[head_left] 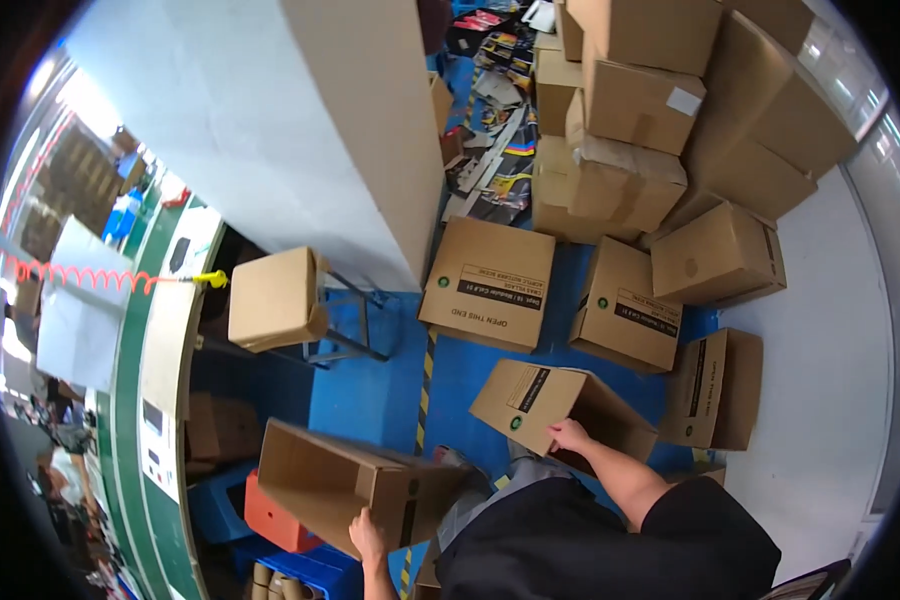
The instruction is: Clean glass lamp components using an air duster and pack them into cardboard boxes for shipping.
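My left hand is closed on the edge of an open cardboard box, which lies tilted at my left with its hollow side facing left. In front of me to the right, my right hand pinches the rim of another open cardboard box. That one has a dark printed label and a small green round mark, and its open side faces right toward my forearm. My fingertips are partly hidden behind the cardboard edges at both boxes.
Beyond stand several cardboard boxes, including a large one and one near the wall. Boxes are stacked at the back right. A stool with a padded box-like top stands by a white pillar. A green workbench runs along the left.
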### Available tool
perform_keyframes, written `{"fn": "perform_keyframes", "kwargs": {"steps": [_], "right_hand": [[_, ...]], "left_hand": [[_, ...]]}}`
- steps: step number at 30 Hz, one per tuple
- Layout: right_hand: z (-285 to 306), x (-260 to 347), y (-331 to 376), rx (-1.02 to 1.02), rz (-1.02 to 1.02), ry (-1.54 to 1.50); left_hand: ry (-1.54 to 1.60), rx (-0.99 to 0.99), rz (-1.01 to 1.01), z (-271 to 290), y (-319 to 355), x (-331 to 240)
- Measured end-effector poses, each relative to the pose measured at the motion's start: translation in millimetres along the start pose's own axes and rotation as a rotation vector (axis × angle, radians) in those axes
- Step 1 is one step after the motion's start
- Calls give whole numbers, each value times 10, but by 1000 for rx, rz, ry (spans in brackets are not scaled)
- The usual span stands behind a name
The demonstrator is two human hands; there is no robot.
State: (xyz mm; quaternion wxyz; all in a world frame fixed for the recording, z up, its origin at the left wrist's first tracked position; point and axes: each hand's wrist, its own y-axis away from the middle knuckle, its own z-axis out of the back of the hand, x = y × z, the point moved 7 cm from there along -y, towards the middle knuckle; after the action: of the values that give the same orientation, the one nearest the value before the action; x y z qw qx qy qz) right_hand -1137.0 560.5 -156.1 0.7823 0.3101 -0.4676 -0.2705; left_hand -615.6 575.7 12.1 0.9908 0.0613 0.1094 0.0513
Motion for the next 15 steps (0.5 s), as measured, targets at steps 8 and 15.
{"fn": "perform_keyframes", "kwargs": {"steps": [8, 15], "right_hand": [[-143, 584, -442, 198, 185, -21], [-178, 749, -582, 221, 129, 80]], "left_hand": [[154, -101, 164, 576, 1155, -1137], [121, -89, 194, 844, 1521, -1167]]}}
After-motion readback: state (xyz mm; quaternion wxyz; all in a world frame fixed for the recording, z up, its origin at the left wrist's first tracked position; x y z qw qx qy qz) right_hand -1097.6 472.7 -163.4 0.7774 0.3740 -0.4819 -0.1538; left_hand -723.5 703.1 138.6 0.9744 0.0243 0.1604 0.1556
